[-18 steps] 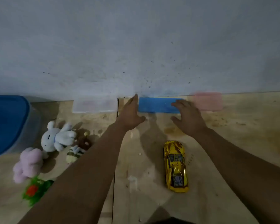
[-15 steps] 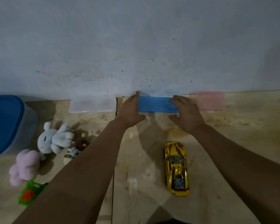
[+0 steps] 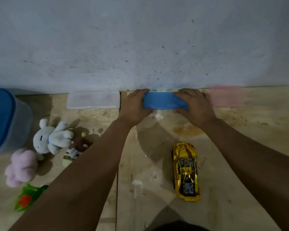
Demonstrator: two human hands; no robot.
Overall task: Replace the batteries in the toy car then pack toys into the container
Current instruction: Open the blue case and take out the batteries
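Gripping blue case (image 3: 163, 102), contents seemingly hidden.

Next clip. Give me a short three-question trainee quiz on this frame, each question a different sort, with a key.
1. True or false: the gold toy car is being held in the right hand.
2. Multiple choice: what do both hands grip? A) the clear case B) the blue case C) the pink case
3. Fill in: the white plush rabbit lies on the ____ side of the left hand.

Key
1. False: the car lies on the wooden table, nearer the person than both hands, and is untouched.
2. B: one hand is at each end of it, by the wall.
3. Left, near the blue-lidded container.
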